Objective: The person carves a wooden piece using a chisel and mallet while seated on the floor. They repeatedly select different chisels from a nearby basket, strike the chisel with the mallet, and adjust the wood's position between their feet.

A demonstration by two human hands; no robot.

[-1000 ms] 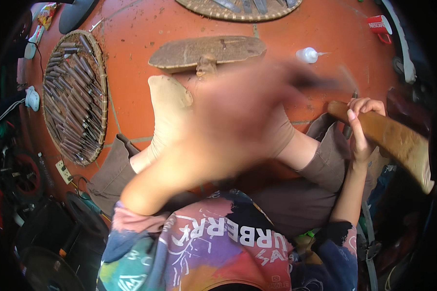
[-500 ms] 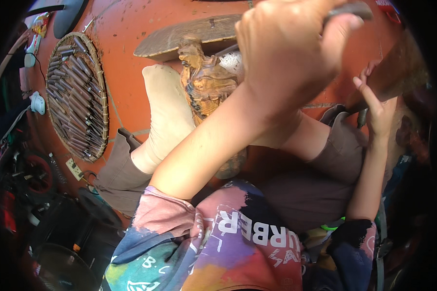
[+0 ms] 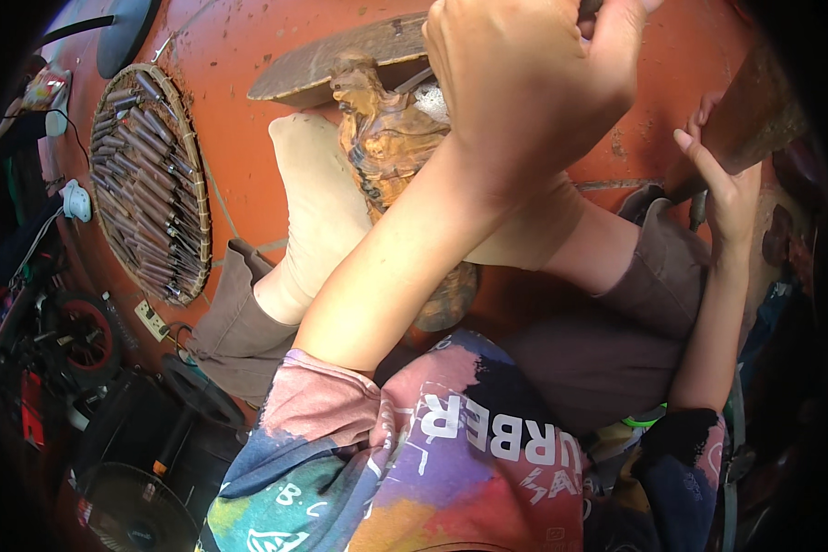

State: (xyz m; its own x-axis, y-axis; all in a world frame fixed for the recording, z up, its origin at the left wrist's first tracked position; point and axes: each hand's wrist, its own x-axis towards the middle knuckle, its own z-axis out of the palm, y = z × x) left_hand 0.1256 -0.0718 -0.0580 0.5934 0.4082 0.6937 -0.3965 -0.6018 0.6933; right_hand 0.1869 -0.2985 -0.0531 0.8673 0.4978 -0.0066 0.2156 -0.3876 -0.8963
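Note:
My left hand, raised at the top centre, is closed in a fist around a dark rounded handle; most of that tool is hidden or out of the picture. Over at the right, my right hand has its thumb and fingers closed on the edge of a flat brown wooden slab. A carved wooden figure, golden brown, stands between my bare feet. My left forearm crosses in front of it and hides part of it.
A long wooden board lies behind the figure on red floor tiles. To the left sits a round woven tray full of chisels with brown handles. A power strip, a fan and a red-rimmed wheel are at the lower left.
My left fist has shifted a little to the left and up, taking the handle mostly out of view. The right hand still grips the slab. The whole view has tilted slightly.

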